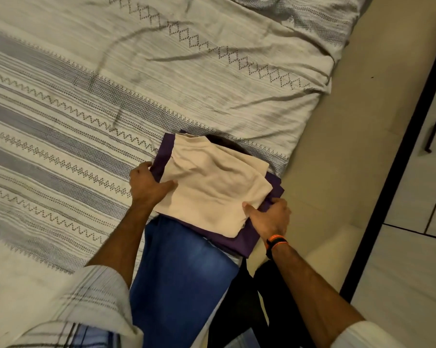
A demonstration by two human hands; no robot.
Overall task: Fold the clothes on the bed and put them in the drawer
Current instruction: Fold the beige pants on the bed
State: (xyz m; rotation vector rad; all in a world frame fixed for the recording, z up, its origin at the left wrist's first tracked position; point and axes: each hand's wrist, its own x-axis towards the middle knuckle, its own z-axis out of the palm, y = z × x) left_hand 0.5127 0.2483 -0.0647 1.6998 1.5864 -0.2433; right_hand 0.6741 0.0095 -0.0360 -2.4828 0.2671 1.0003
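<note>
Soft floppy stack, folded cream cotton top (212,187) on purple cloth (242,243): left hand (146,184), right hand (269,217) grasping opposite edges; support underneath.

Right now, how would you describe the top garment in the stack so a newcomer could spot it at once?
Start at the striped bedspread and go to its near right edge, where the left hand and right hand grip a folded stack. The cream garment lies on top; the purple garment under it is dark.
</note>
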